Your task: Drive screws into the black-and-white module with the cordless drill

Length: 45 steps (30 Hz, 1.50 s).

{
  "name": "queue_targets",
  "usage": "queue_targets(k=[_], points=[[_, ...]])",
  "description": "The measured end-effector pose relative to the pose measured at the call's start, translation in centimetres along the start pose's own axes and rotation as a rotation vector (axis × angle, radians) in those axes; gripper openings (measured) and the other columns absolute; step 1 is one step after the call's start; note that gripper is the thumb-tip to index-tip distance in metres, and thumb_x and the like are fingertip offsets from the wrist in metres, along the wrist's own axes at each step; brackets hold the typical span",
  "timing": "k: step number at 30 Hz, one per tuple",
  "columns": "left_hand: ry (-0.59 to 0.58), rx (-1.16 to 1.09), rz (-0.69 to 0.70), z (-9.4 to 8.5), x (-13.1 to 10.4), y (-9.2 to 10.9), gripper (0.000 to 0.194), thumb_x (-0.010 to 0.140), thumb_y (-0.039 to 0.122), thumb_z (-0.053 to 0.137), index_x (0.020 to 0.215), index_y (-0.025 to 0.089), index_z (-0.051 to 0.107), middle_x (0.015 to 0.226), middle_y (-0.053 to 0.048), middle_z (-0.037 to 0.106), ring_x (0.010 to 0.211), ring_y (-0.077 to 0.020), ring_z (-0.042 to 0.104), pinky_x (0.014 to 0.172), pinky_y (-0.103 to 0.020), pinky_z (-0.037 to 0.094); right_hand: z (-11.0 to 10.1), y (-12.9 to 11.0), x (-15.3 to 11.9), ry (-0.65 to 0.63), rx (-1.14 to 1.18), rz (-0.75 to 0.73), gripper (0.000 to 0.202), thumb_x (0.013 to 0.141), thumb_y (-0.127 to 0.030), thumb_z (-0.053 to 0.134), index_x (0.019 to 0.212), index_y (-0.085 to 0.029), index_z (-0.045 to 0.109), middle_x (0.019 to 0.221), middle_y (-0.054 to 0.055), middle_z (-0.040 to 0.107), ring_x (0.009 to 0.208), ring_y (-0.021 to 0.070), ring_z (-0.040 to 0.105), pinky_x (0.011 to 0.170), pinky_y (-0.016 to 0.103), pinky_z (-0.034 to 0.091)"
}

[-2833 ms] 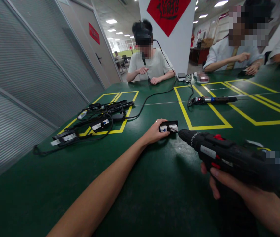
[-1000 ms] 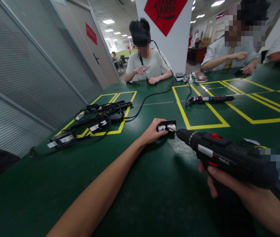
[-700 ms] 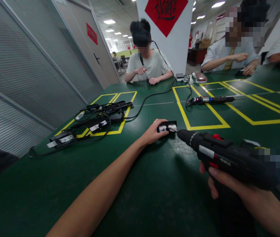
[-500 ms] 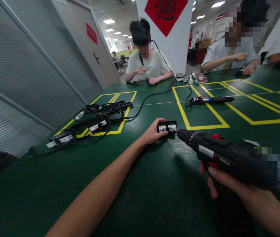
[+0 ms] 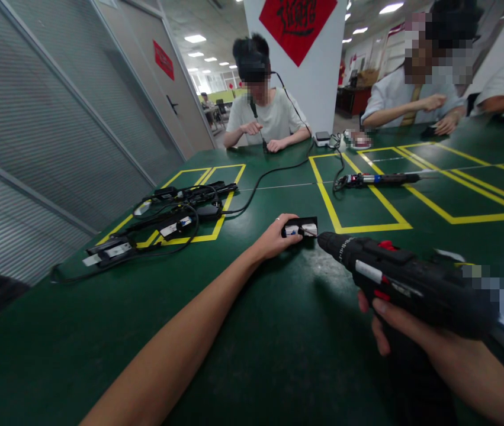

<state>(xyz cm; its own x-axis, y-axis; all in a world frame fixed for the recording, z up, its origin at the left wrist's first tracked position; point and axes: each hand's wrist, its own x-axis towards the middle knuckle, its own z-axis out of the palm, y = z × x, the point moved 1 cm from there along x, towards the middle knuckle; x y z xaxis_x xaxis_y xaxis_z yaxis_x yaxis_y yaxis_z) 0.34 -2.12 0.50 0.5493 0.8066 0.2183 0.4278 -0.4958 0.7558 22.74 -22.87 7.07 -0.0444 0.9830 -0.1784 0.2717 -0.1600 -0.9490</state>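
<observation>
While left hand (image 5: 277, 235), outstretched, clasps case (image 5: 310, 229), right hand (image 5: 429, 338) grips drill (image 5: 405, 278)

We see a dark green tabletop (image 5: 234, 343) ruled with bright yellow outlines (image 5: 374, 229) towards its far edge; near its right edge the drill (image 5: 407, 284) is black with red and pale grey patches, and mid-table the small casing (image 5: 308, 228) is black and white with, as far as we can tell, a speck of blue. Towards the left edge we find black devices (image 5: 209, 210) marked with white, and beyond the far edge a red diamond sign (image 5: 297, 29) lettered in black on a white pillar (image 5: 318, 89).
</observation>
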Motion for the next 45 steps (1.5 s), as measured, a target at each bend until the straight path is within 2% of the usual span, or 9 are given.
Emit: queue_targets(k=[4, 10, 15, 22, 26, 31, 35, 40, 45], points=[[0.009, -0.007, 0.001, 0.05, -0.06, 0.17, 0.053, 0.076, 0.036, 0.060, 0.124, 0.018, 0.046, 0.119, -0.010, 0.052, 0.104, -0.0230, 0.053, 0.093, -0.039, 0.042, -0.19, 0.68, 0.08, 0.006, -0.036, -0.022, 0.033, 0.081, -0.055, 0.052, 0.071, -0.027, 0.065, 0.057, -0.002, 0.066, 0.064, 0.0215, 0.065, 0.074, 0.035, 0.048], [0.010, -0.006, -0.012, 0.08, -0.11, 0.24, 0.053, 0.077, 0.037, 0.059, 0.124, 0.019, 0.045, 0.117, -0.009, 0.053, 0.103, -0.0227, 0.053, 0.093, -0.040, 0.043, -0.23, 0.54, 0.18, -0.074, -0.053, 0.042, 0.036, 0.084, -0.055, 0.048, 0.080, -0.025, 0.068, 0.066, 0.000, 0.066, 0.071, 0.0224, 0.063, 0.076, 0.036, 0.045], [0.011, 0.005, -0.030, 0.03, -0.13, 0.25, 0.053, 0.077, 0.038, 0.059, 0.124, 0.019, 0.045, 0.117, -0.009, 0.052, 0.102, -0.0227, 0.053, 0.090, -0.039, 0.044, -0.19, 0.36, 0.13, -0.057, -0.050, 0.066, 0.038, 0.081, -0.059, 0.051, 0.079, -0.026, 0.069, 0.067, 0.001, 0.067, 0.078, 0.0251, 0.064, 0.080, 0.038, 0.043], [0.009, -0.001, -0.015, 0.14, -0.09, 0.09, 0.053, 0.076, 0.038, 0.059, 0.123, 0.019, 0.045, 0.117, -0.009, 0.053, 0.100, -0.0217, 0.054, 0.090, -0.038, 0.044, -0.30, 0.95, 0.05, -0.094, 0.003, 0.068, 0.035, 0.084, -0.055, 0.049, 0.081, -0.024, 0.067, 0.063, 0.000, 0.065, 0.069, 0.0222, 0.063, 0.078, 0.038, 0.044], [0.010, 0.002, -0.006, 0.09, -0.05, 0.03, 0.052, 0.077, 0.038, 0.059, 0.123, 0.018, 0.045, 0.117, -0.009, 0.053, 0.101, -0.0216, 0.054, 0.090, -0.038, 0.044, -0.32, 0.67, 0.07, -0.085, -0.040, 0.065, 0.035, 0.084, -0.055, 0.049, 0.083, -0.026, 0.068, 0.064, 0.000, 0.066, 0.072, 0.0238, 0.064, 0.078, 0.039, 0.044], [0.006, 0.002, -0.014, 0.02, -0.07, 0.10, 0.053, 0.076, 0.037, 0.059, 0.123, 0.020, 0.045, 0.118, -0.009, 0.053, 0.101, -0.0220, 0.054, 0.090, -0.038, 0.044, -0.21, 0.55, 0.15, -0.062, -0.035, 0.049, 0.036, 0.082, -0.057, 0.050, 0.080, -0.026, 0.068, 0.062, 0.000, 0.066, 0.069, 0.0242, 0.064, 0.078, 0.040, 0.045], [0.012, 0.000, -0.016, 0.02, -0.12, 0.13, 0.052, 0.076, 0.038, 0.059, 0.123, 0.020, 0.046, 0.118, -0.009, 0.053, 0.103, -0.0226, 0.053, 0.091, -0.039, 0.043, -0.25, 0.76, 0.09, -0.082, -0.039, 0.057, 0.038, 0.084, -0.055, 0.049, 0.068, -0.025, 0.066, 0.066, 0.001, 0.066, 0.075, 0.0239, 0.063, 0.077, 0.038, 0.045], [0.007, -0.004, -0.014, 0.00, -0.12, 0.21, 0.052, 0.076, 0.037, 0.060, 0.123, 0.019, 0.046, 0.118, -0.009, 0.052, 0.104, -0.0227, 0.053, 0.092, -0.039, 0.043, -0.18, 0.60, 0.08, -0.079, -0.028, 0.068, 0.036, 0.083, -0.056, 0.049, 0.080, -0.026, 0.068, 0.065, 0.000, 0.066, 0.073, 0.0233, 0.063, 0.082, 0.038, 0.043], [0.008, -0.003, -0.015, -0.01, -0.10, 0.22, 0.053, 0.076, 0.037, 0.060, 0.123, 0.019, 0.046, 0.120, -0.009, 0.052, 0.105, -0.0231, 0.053, 0.092, -0.039, 0.043, -0.17, 0.59, 0.10, -0.088, -0.016, 0.085, 0.035, 0.083, -0.057, 0.049, 0.078, -0.026, 0.065, 0.064, -0.001, 0.066, 0.073, 0.0229, 0.062, 0.082, 0.038, 0.041]])
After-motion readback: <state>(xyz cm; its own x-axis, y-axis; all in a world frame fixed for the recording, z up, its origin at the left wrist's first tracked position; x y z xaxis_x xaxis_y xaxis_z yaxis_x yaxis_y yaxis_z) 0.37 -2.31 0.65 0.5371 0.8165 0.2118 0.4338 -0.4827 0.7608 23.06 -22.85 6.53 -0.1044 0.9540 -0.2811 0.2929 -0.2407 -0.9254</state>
